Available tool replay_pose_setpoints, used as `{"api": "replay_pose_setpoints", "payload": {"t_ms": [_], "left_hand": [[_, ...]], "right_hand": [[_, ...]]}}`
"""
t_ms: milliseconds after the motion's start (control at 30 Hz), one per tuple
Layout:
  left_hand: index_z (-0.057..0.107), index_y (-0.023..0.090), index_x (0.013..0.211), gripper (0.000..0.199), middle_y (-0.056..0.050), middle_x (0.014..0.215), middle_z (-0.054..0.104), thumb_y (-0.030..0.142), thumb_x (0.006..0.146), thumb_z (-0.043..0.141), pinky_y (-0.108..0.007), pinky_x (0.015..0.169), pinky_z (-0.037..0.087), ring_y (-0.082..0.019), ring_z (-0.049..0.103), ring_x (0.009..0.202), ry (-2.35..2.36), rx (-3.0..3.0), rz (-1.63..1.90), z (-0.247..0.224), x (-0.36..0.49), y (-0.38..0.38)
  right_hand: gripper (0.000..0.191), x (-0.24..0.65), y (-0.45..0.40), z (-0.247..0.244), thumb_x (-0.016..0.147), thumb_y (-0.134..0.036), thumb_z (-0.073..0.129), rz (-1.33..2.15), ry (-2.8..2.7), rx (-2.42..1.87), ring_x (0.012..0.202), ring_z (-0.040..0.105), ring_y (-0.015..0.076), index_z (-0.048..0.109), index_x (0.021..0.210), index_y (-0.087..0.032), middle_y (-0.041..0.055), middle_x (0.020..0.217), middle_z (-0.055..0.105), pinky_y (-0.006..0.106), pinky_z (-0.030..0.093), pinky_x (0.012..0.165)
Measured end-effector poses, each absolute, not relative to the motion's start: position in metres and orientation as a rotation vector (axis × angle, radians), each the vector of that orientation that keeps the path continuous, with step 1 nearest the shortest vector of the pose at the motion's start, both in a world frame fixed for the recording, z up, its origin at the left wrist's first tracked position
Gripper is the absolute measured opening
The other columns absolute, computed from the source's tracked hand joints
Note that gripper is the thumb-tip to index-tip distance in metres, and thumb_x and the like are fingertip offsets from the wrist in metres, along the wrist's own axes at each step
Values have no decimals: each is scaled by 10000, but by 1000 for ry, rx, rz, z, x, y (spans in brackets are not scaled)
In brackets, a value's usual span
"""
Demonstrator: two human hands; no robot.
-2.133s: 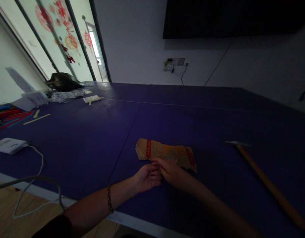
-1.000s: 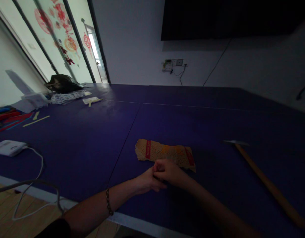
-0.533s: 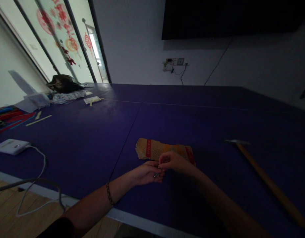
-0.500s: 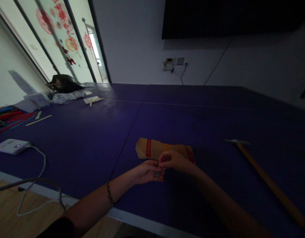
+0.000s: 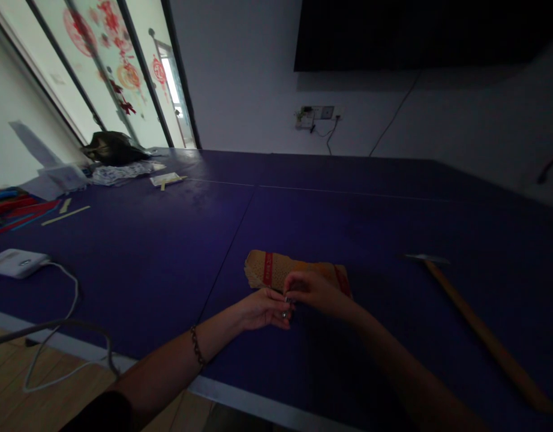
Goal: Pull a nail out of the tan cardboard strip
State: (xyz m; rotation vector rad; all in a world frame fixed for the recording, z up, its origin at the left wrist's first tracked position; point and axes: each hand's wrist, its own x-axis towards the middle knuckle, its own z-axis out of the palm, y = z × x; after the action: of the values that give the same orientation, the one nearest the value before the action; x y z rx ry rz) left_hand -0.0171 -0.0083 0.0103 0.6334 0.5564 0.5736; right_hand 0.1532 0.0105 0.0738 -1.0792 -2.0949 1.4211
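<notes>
My left hand (image 5: pixel 265 309) is above the near part of the purple table, its fingers curled and pinched together, a bracelet on the wrist. Touching its fingertips, my right hand (image 5: pixel 316 294) pinches with thumb and forefinger. Where they meet is a tiny shiny metal piece (image 5: pixel 288 299), too small to name. A second glint shows lower at the left fingers; whether it is a ring or a loose piece I cannot tell. Just behind the hands lies a flat, oblong tan patterned piece (image 5: pixel 280 267) with red bands, partly covered by my right hand.
To the right lies a hammer (image 5: pixel 478 324) with a long wooden handle. On the left are a white box-like device (image 5: pixel 18 264) with a cable (image 5: pixel 74 294), red and blue strips (image 5: pixel 24 213), papers and a black bag (image 5: pixel 112 148). The purple table (image 5: pixel 168 240) has a pale front edge.
Both hands have shifted slightly left, still meeting at the fingertips. The left fingers are drawn in a little more, and the whole view has moved slightly.
</notes>
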Motion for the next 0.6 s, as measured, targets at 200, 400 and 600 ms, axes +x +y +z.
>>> {"api": "replay_pose_setpoints", "payload": {"t_ms": [200,400,600], "left_hand": [[660,47,714,195,-24,622,652,164,609,776,-298,685,509,-111,627,554,549,655,627,8,-15,-9],[664,50,752,207,-25,613,634,171,614,759,-313,683,502,-105,605,547,500,696,591,7,-17,-9],[673,46,814,276,-24,635,609,217,617,764,-298,661,504,-91,566,566,459,776,518,13,-18,-9]], "right_hand": [[127,141,-4,79,741,-81,482,977,-2271,-1215,591,464,119,455,692,-194,-34,640,494,238,332,557],[174,136,-6,78,808,-139,470,779,-2445,-1202,578,427,117,471,640,-185,-26,618,485,244,277,550],[215,141,3,71,804,-253,533,781,-2492,-1227,482,422,84,493,606,-179,-60,512,465,201,252,473]]}}
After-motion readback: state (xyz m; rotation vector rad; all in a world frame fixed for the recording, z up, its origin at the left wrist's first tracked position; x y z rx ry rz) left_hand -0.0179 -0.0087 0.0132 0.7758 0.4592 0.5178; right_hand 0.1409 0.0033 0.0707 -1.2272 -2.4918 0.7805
